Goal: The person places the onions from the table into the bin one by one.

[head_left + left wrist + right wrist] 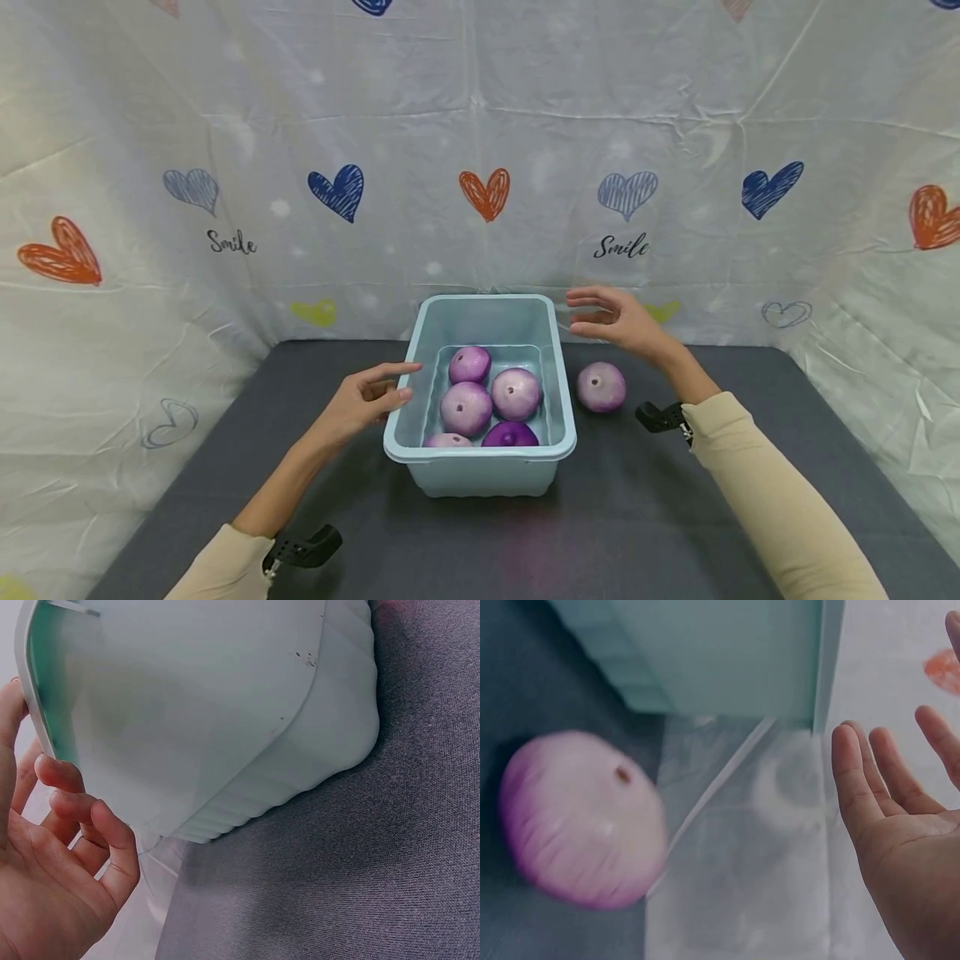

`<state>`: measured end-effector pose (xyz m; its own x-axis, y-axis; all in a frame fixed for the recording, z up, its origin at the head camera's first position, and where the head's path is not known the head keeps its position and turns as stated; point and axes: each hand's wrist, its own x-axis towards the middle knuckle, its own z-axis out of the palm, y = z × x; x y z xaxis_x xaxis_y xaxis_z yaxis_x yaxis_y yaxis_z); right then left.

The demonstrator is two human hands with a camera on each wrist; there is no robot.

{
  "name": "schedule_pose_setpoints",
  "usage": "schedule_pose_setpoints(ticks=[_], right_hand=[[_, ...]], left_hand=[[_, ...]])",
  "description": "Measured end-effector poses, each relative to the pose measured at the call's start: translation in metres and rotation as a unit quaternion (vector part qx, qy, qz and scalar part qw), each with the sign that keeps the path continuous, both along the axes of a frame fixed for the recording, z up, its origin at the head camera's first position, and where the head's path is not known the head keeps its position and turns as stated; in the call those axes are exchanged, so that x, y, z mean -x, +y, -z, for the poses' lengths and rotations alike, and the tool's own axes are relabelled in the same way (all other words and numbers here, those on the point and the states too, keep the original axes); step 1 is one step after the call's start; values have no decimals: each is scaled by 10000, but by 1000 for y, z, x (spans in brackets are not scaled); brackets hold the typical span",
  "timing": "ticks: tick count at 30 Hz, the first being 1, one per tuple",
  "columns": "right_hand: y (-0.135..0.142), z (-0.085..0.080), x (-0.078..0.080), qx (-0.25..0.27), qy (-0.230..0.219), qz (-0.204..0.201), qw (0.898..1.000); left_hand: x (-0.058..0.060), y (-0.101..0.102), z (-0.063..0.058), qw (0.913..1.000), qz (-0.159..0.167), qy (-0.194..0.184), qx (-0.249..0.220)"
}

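Observation:
A pale blue plastic bin (pixel 491 477) stands on the dark table, with several purple onions (pixel 467 408) inside it. My left hand (pixel 369 396) is at the bin's left rim, its index finger reaching over the edge. In the left wrist view, the left hand's fingers (pixel 112 840) bend loosely beside the bin wall (pixel 202 697); firm contact cannot be told. My right hand (pixel 617 318) hovers just off the bin's far right corner, fingers apart and holding nothing. Below it, a single onion (pixel 601 387) lies on the table, also large in the right wrist view.
A dark grey cloth (pixel 622 517) covers the table. Behind and at both sides hangs a white curtain (pixel 555 200) printed with hearts and the word Smile. The bin's far end stands close to that curtain. Each wrist wears a black strap (pixel 303 550).

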<state>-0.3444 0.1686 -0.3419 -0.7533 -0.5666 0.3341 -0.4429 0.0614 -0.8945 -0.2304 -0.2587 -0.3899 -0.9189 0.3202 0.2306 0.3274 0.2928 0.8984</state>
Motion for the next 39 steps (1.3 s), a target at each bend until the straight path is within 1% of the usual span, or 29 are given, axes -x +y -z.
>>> schedule_pose_setpoints(ticks=[3,10,12,17,20,25,31,36,39], right_hand=[[11,6,-2,2,-54,103,9999],[36,27,-8,-43,-370,361,9987],[42,34,-9,-84,-347,423,9985],[52,52,-10,-305,-131,526,9981],[56,62,-11,-450,-117,562,9973],[57,76,-13,-656,-154,651,9956],[52,92,-13,-841,-159,613,9944],[47,99,-13,-844,34,623,9945],[45,100,-14,-861,72,614,9944]], left_hand=[[0,0,0,10000,35,3,-45],[-1,0,0,9999,109,-74,-80],[-1,0,1,9999,100,-55,-57],[-1,-1,2,10000,66,-12,5],[0,-1,3,10000,57,-5,8],[0,0,2,10000,59,-3,-10],[0,0,2,10000,59,29,-21],[0,0,3,10000,18,20,-13],[0,0,3,10000,6,21,5]])
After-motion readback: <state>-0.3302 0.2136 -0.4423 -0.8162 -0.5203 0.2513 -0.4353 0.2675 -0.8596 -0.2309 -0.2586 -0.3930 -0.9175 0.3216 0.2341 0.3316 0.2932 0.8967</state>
